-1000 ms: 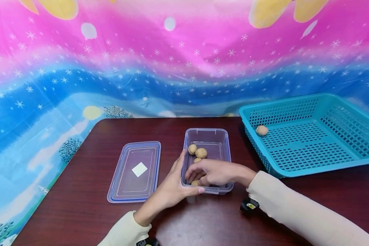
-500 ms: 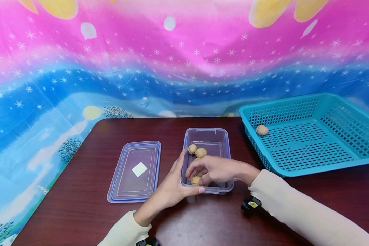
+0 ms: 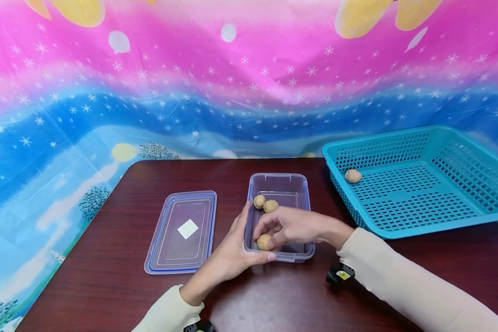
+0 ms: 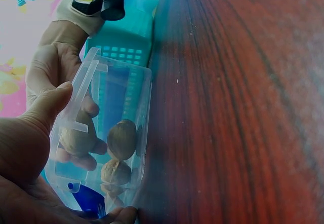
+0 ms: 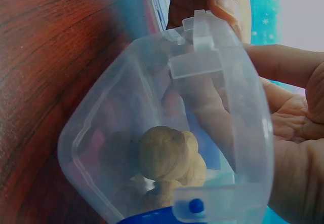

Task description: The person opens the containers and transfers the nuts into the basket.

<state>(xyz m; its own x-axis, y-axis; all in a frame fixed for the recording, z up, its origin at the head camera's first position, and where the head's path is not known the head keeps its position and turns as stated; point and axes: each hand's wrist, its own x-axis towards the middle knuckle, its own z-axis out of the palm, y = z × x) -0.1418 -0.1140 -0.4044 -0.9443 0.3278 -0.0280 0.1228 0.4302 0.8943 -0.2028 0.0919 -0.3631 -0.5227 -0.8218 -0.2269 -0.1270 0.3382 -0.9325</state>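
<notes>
A clear plastic box point(image 3: 299, 198) with a blue-tinted rim stands on the table. My left hand point(image 3: 232, 253) grips its near left corner, thumb point(image 4: 53, 102) over the front rim and fingers along the left side. Inside the box, my right hand point(image 3: 290, 226) pinches a walnut point(image 3: 264, 242) between thumb and fingertips; through the wall, the left wrist view shows this walnut point(image 4: 78, 138) higher than the others. Several walnuts point(image 3: 270, 206) lie along the box's left side, one partly hidden by the right hand. The right wrist view shows walnuts point(image 5: 163, 153) clustered behind the clear wall.
Left of the box lies its clear lid point(image 3: 170, 249) with a pale square sticker point(image 3: 188, 228). A teal perforated basket point(image 3: 431, 230) stands at the right, one walnut point(image 3: 353, 175) near its left wall. Behind the dark red wooden table point(image 3: 108, 258) hangs a printed cloth point(image 3: 216, 110).
My right hand has risen slightly inside the box and drawn a little to the right, bringing the pinched walnut up with it. The left hand, box, lid and basket stay put.
</notes>
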